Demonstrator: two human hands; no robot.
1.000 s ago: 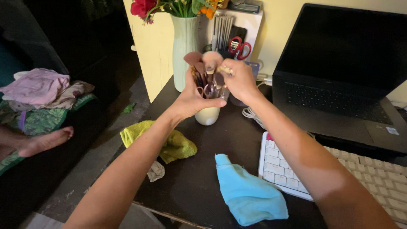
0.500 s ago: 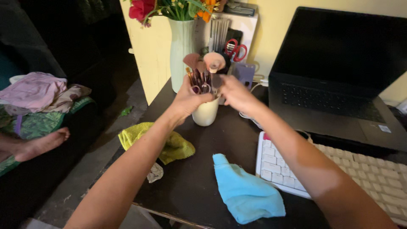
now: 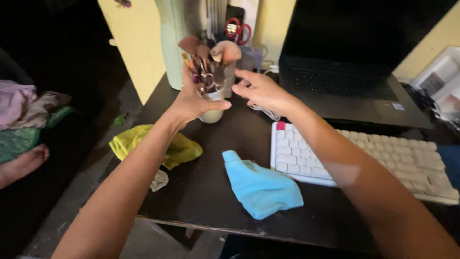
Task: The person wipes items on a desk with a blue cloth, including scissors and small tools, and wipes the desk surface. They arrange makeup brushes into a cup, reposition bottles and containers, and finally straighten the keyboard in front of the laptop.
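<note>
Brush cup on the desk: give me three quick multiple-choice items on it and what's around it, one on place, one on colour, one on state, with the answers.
1. Where does the blue cloth lie?
A. Left of the white keyboard
B. On the laptop
C. Inside the cup

2. What colour are the scissors' handles?
A. Green
B. Red
C. Black

3. How does the left hand stand to the cup of makeup brushes?
A. Far from it
B. Flat on the desk
C. Wrapped around it

Answers: 1 A, the cloth lies on the dark desk by the keyboard's left end. 2 B, red loops show behind the brushes. 3 C, thumb and fingers grip the cup, while the right hand is open beside it.
</note>
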